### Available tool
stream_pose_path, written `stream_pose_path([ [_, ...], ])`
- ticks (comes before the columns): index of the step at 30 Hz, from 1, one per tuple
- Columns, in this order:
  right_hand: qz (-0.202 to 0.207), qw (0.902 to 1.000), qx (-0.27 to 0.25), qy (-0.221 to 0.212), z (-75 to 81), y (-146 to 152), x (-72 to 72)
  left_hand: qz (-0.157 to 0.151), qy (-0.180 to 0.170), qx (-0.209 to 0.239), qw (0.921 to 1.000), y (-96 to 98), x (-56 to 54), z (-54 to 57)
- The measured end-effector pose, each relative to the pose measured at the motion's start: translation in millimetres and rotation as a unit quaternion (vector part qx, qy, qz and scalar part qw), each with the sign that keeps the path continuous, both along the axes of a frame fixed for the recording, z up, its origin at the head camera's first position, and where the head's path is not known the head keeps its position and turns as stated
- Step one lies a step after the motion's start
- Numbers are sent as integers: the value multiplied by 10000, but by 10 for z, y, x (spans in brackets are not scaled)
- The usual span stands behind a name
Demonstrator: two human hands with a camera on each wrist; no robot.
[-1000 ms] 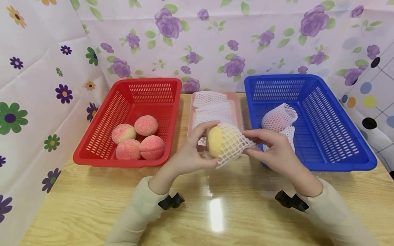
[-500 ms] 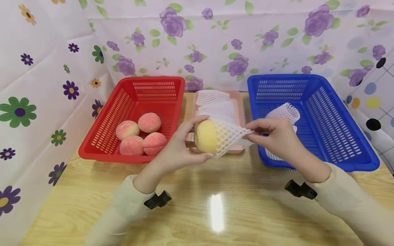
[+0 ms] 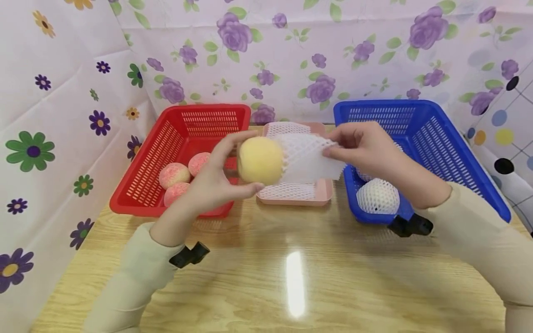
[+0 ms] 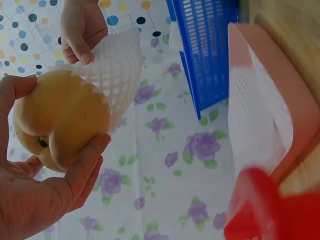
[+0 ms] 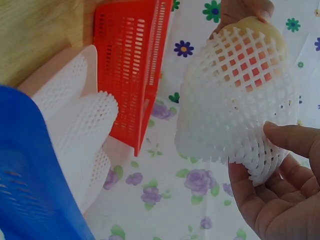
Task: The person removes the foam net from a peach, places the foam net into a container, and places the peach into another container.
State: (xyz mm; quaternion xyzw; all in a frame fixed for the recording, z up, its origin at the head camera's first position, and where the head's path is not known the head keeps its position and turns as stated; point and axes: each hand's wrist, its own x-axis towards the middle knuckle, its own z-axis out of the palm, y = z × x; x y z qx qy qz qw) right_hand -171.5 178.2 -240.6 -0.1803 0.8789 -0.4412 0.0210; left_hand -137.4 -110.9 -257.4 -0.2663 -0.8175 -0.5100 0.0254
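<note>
My left hand (image 3: 204, 185) grips a yellow peach (image 3: 260, 161) between curled fingers and thumb, its stem end toward the left wrist camera. A white foam net sleeve (image 3: 306, 159) covers the peach's far side and trails off to the right. The sleeve's loose end is pinched by my right hand (image 3: 366, 148); in the right wrist view the thumb and fingers hold the mesh (image 5: 260, 160), and red skin shows through it higher up. Both hands are raised above the pink tray (image 3: 291, 202), where more flat net sleeves (image 3: 291, 191) lie.
On the left stands a red basket (image 3: 208, 107) with several pink peaches (image 3: 174, 175). A blue basket (image 3: 383, 104) on the right holds net-wrapped fruit (image 3: 378, 196), partly hidden by my right arm. A flowered cloth (image 3: 283, 55) hangs behind the wooden table (image 3: 241, 277).
Left hand and peach have moved left and up, away from the blue basket. My right hand has risen, still pinching the sleeve, which now stretches out more level.
</note>
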Motion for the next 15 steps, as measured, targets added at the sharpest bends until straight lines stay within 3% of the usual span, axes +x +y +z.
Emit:
stream_pose_path([
  [8,-66,9990,12,-445,175,-105,-285,923,-110,-583,9940,-259,-141,289],
  [15,74,9910,-4,-1336,150,-194,-621,1523,-504,-1147,9804,-458,-341,372],
])
